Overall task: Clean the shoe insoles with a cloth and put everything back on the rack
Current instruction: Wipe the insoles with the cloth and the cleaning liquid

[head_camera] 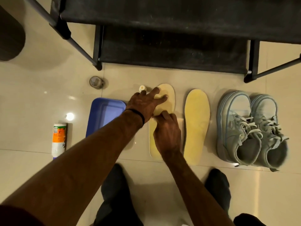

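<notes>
I see two yellow insoles on the floor tiles: left insole [164,101] at centre, right insole [196,124] at its 3 o'clock, apart. Left hand [145,103] lies flat, fingers spread, pressing the left insole's toe end. Right hand [167,132] is on its middle; grip unclear, blurred. Sneakers [250,129] further toward 3 o'clock, rack [162,18] at 12, blue tub [104,111] at 9.

The floor tiles [40,98] are glossy and smooth, throwing back lamp glare at nine o'clock. The rack [162,15] at twelve has matt black fabric shelves, dusty, on dull dark tubes. Both insoles [197,124] look matt, foam-like and slightly rough. The shoes [250,128] at three o'clock are soft, matt cloth with woven laces. The blue tub [105,111] and bottle [59,139] are smooth plastic.
</notes>
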